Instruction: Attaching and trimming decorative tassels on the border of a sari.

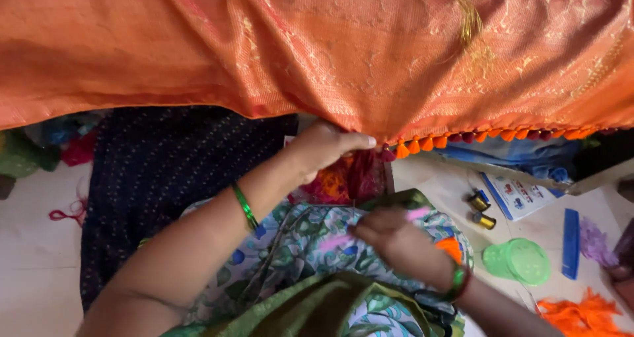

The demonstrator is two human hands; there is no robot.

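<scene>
In the head view, a big orange cloth (317,46) was stretched across the whole top of the picture, and its far side was cut off by the frame. Its lower edge was trimmed with a row of small orange and red tassels (462,137). The left hand (323,149) was held up to that edge, with the fingers closed together on the hem just beside the first tassels. The fingertips were partly hidden behind the cloth. The right hand (396,241) was kept lower, over a lap covered in leafy printed fabric (297,244), with the fingers pinched together; what was pinched could not be made out, because it was too small. A green bangle (245,207) was seen on the left wrist. Little room was left between the two hands and the cloth edge. More open floor was seen to the right, where a green plastic lid (522,261), a blue comb (570,243), two thread spools (481,210) and a heap of orange thread (581,314) were lying apart. A dark dotted cloth (165,172) was spread on the left, partly hidden under the orange one.
</scene>
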